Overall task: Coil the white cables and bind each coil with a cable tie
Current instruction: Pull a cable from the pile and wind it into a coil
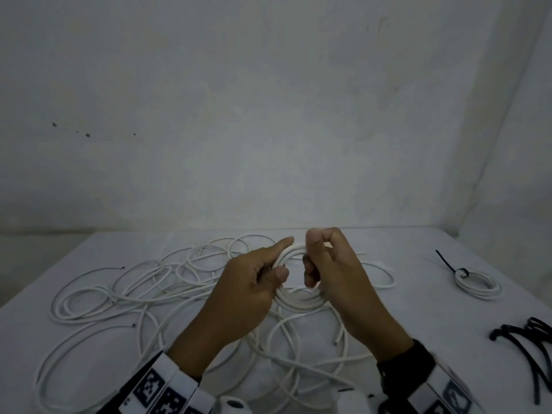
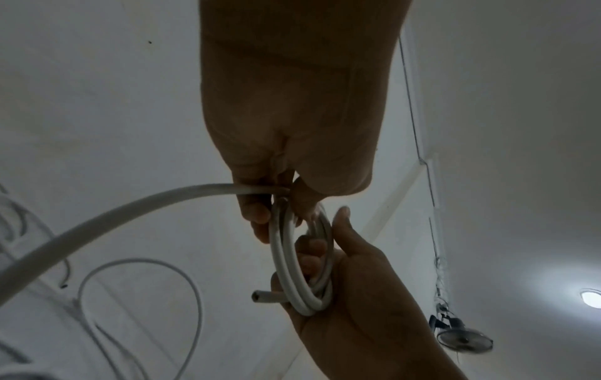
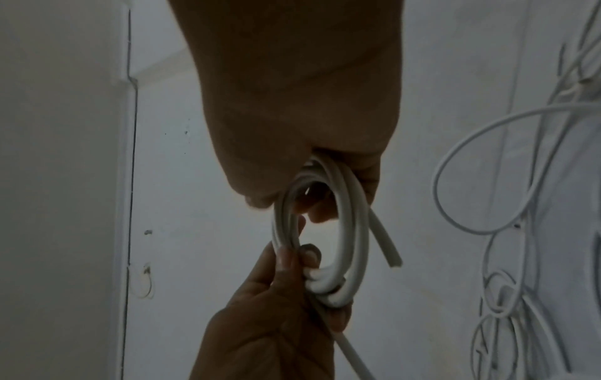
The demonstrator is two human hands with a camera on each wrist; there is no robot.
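Both hands are up over the middle of the desk, sharing one small coil of white cable: the left hand has its thumb and curled fingers clamped on the coil's left side, forefinger stretched along the top, while the right hand pinches the opposite side with fingers hooked through the ring. From the wrist views the coil is only a few turns of smooth, round, fairly stiff-looking plastic-sheathed cable, a cut end sticking out and a tail still running off toward the desk, so I judge this one is mid-winding and not yet tied. Beneath and to the left sprawls the loose cable heap, many springy loops overlapping, clearly most of the work remaining. Far right lies one finished coil, neat and flat, cinched with a black cable tie. Nearer, at the right edge, spare black ties lie in a thin, glossy bundle.
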